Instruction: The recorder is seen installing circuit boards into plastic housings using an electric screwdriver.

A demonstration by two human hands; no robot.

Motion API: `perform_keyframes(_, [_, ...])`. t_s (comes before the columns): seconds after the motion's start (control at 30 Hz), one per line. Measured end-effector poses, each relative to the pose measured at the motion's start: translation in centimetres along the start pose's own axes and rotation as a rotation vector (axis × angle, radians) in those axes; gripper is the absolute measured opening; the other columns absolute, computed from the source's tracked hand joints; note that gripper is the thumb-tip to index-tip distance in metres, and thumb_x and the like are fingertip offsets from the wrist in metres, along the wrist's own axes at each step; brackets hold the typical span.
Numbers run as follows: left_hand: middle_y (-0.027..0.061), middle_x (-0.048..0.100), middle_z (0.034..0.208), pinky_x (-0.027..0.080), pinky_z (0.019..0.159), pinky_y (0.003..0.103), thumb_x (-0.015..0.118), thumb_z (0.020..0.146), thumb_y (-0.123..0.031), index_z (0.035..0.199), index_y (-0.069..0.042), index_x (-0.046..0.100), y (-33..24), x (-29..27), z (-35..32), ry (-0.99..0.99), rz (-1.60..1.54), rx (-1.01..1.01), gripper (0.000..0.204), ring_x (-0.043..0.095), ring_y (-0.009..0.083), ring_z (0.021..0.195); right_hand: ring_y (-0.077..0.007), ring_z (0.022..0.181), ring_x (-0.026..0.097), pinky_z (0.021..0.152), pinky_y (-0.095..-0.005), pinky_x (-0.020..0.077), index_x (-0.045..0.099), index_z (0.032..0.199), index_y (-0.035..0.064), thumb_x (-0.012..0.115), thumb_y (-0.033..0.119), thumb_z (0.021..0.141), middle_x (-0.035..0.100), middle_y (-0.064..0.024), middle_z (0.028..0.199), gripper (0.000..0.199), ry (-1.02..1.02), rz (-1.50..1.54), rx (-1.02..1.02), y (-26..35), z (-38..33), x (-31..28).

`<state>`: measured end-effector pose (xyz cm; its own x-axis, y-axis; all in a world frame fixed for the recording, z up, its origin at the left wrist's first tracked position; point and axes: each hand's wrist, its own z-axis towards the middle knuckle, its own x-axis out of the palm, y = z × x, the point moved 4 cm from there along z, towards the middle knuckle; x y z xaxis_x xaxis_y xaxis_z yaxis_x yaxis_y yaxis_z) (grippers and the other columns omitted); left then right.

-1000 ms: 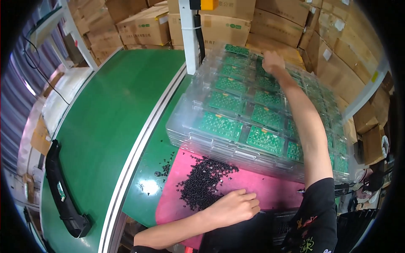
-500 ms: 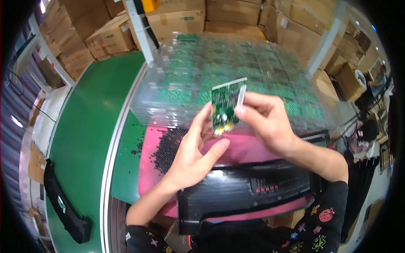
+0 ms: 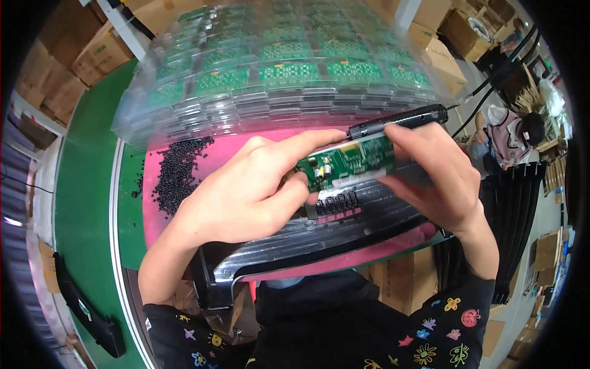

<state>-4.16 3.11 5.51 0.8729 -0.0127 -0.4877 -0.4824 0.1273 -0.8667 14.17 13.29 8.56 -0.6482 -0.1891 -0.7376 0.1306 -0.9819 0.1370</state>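
A green circuit board (image 3: 347, 162) is held flat between both hands over a black plastic tray (image 3: 319, 237) in front of me. My left hand (image 3: 246, 190) grips the board's left end with thumb and fingers. My right hand (image 3: 433, 175) holds the board's right end. A black pen-like tool (image 3: 399, 121) with a cable lies just above the right hand's fingers. Stacked clear trays (image 3: 270, 67) filled with green circuit boards stand behind the hands. A heap of small black pellets (image 3: 175, 172) lies on the pink mat (image 3: 150, 212) to the left.
A green conveyor belt (image 3: 83, 184) runs along the left with a black bar (image 3: 80, 307) on it. Cardboard boxes (image 3: 67, 67) are stacked at the back and right. A stack of black trays (image 3: 516, 215) stands at the right, and another person (image 3: 513, 132) sits beyond it.
One second ago the right hand reached to the far clear trays while the left rested by the pellets. Both hands then brought a board close and turned it flat over the black tray.
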Motion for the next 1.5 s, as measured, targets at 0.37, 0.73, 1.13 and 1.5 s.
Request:
perform_keyframes(0.37, [0.0079, 0.064, 0.095, 0.053, 0.050, 0.020, 0.082, 0.068, -0.002, 0.117, -0.001, 0.062, 4.0, 3.0, -1.0, -0.083, 0.150, 0.000, 0.053, 0.065, 0.0108, 0.071, -0.0272, 0.105, 0.060, 0.093, -0.0362, 0.0463, 0.059, 0.114, 0.0007, 0.085, 0.013, 0.065, 0.063, -0.0126, 0.113, 0.057, 0.115, 0.389, 0.572, -2.9, -7.7, 4.1])
perform_keyframes(0.73, [0.0045, 0.053, 0.071, 0.047, 0.057, 0.037, 0.084, 0.066, -0.024, 0.106, -0.008, 0.056, 6.7, 5.4, -1.5, 0.120, 0.352, -0.177, 0.052, 0.058, 0.0231, 0.061, -0.0332, 0.119, 0.044, 0.103, -0.0418, 0.0374, 0.058, 0.113, 0.0083, 0.084, 0.010, 0.064, 0.052, -0.0100, 0.127, 0.055, 0.367, 0.395, 0.581, -3.4, -9.2, 7.0])
perform_keyframes(1.13, [0.0049, 0.052, 0.069, 0.046, 0.056, 0.037, 0.083, 0.068, -0.024, 0.112, -0.007, 0.054, 6.5, 5.6, -1.4, 0.123, 0.366, -0.172, 0.055, 0.057, 0.0228, 0.059, -0.0340, 0.120, 0.044, 0.104, -0.0424, 0.0369, 0.057, 0.115, 0.0071, 0.083, 0.010, 0.064, 0.051, -0.0107, 0.127, 0.057, 0.378, 0.363, 0.571, -3.5, -9.3, 6.8])
perform_keyframes(1.5, [0.0094, 0.055, 0.082, 0.046, 0.064, 0.040, 0.076, 0.078, -0.024, 0.122, -0.005, 0.048, 6.0, 4.4, -2.3, 0.185, 0.351, -0.207, 0.056, 0.059, 0.0291, 0.071, -0.0354, 0.103, 0.051, 0.093, -0.0420, 0.0413, 0.048, 0.137, 0.0131, 0.061, 0.020, 0.091, 0.055, -0.0175, 0.114, 0.048, 0.151, -0.664, 0.781, -7.8, -8.1, -2.1])
